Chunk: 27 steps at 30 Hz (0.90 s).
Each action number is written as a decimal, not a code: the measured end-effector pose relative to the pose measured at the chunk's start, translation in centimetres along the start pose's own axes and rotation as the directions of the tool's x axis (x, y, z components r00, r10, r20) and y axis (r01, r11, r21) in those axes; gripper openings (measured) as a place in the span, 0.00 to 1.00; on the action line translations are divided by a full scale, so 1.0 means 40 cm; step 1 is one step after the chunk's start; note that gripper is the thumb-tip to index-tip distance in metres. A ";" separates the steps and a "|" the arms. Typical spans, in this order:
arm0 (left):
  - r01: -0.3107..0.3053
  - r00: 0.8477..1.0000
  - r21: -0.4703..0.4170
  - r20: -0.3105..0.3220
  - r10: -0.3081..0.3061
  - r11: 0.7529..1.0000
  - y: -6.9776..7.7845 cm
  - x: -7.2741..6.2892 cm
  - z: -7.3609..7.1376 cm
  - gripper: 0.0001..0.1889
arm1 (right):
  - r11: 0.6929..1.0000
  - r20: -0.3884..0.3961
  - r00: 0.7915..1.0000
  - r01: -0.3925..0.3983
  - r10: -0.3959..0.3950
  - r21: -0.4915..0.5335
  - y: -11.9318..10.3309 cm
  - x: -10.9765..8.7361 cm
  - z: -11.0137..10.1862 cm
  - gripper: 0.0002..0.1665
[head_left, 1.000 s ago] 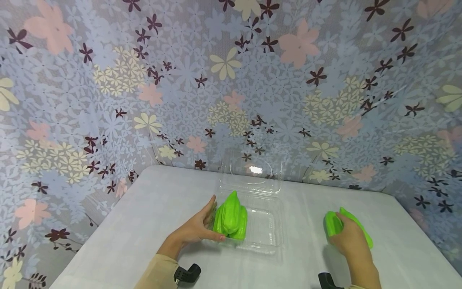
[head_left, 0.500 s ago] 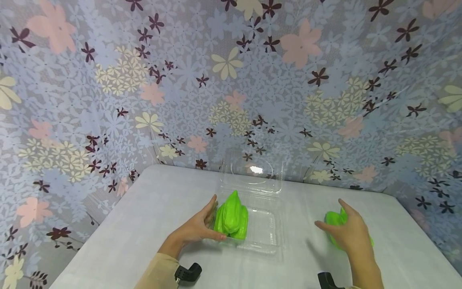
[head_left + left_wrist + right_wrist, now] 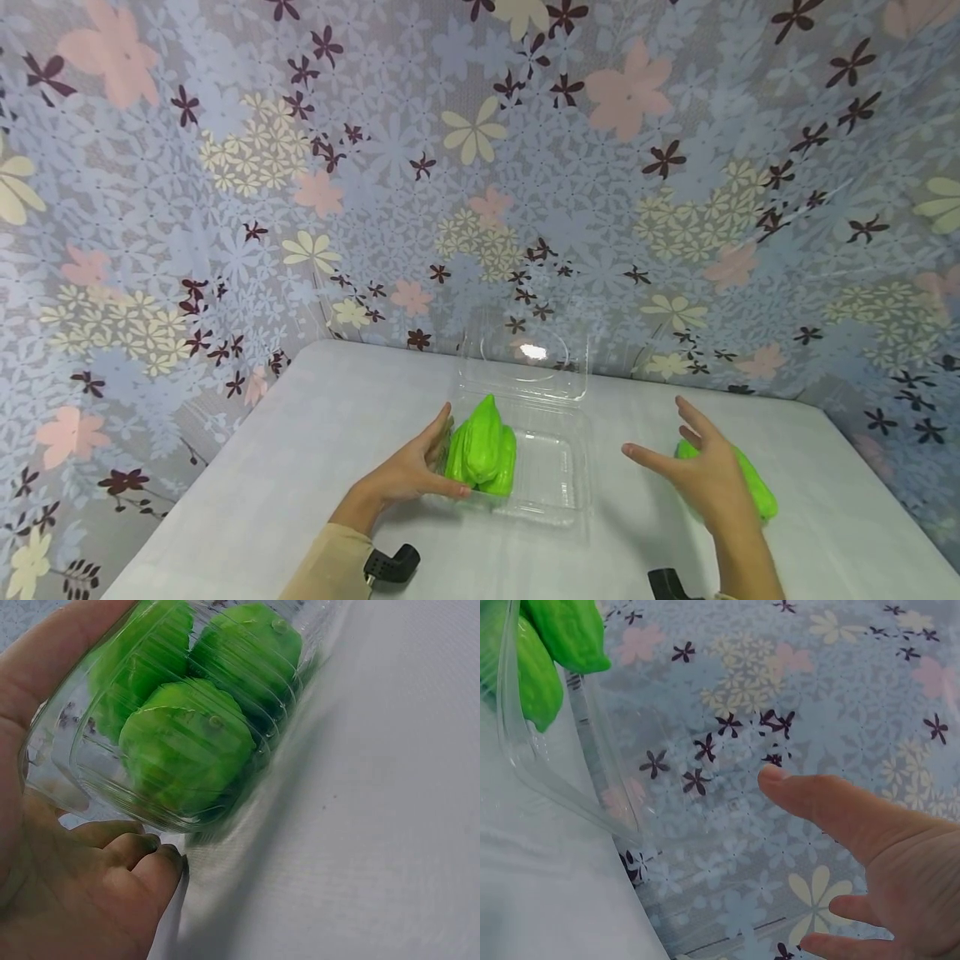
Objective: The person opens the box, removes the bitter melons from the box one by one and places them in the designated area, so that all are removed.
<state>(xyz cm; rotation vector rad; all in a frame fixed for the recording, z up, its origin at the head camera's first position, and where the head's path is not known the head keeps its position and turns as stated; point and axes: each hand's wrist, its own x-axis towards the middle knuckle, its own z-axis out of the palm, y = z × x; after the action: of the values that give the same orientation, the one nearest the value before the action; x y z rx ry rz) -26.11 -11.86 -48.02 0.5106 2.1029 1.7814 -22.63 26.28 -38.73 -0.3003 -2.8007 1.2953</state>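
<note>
A clear plastic clamshell container [image 3: 551,500] lies on the table, its left half holding three bright green, ribbed, pointed vegetables [image 3: 483,450], one resting on two others. My left hand [image 3: 408,471] grips the container's left side, thumb along the front rim and the other fingers round the far side. In the left wrist view the vegetables' rounded ends [image 3: 187,742] show through the ridged plastic wall. My right hand [image 3: 708,475] is held in the air with fingers spread and nothing in it. Behind it lies more of the green vegetables [image 3: 752,483], partly hidden by the hand.
The container's clear lid [image 3: 521,367] stands raised at the back, close to the flowered cloth [image 3: 390,208] that hangs behind the table. A white cover [image 3: 300,467] spreads over the tabletop. Black wrist-camera mounts [image 3: 392,565] stick out beside both wrists.
My right hand has let go of the green vegetables on the right, spread its fingers and moved left. My left hand stays on the container.
</note>
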 end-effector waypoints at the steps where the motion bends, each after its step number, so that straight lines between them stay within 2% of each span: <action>1: 0.000 1.000 0.001 0.000 0.000 1.000 0.001 0.000 0.000 0.70 | 1.000 0.010 1.000 0.003 -0.003 0.011 -0.003 -0.002 0.002 0.80; 8: 0.000 1.000 0.003 0.001 0.000 1.000 0.003 0.000 0.001 0.69 | 0.991 0.064 0.995 0.072 -0.079 0.111 -0.017 -0.011 0.025 0.75; 17: -0.006 1.000 0.005 0.004 0.006 1.000 -0.001 0.000 -0.001 0.69 | 0.979 0.127 0.981 0.128 -0.149 0.159 -0.037 -0.016 0.065 0.70; 27: -0.005 1.000 0.011 0.002 0.005 1.000 0.001 0.000 -0.001 0.69 | 0.949 0.147 0.963 0.185 -0.227 0.255 -0.056 -0.020 0.104 0.67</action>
<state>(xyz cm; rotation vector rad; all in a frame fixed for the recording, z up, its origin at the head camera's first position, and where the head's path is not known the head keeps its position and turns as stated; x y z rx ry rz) -26.12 -11.90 -47.97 0.5209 2.1131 1.7714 -22.69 21.58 -39.71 0.1212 -2.6755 1.6543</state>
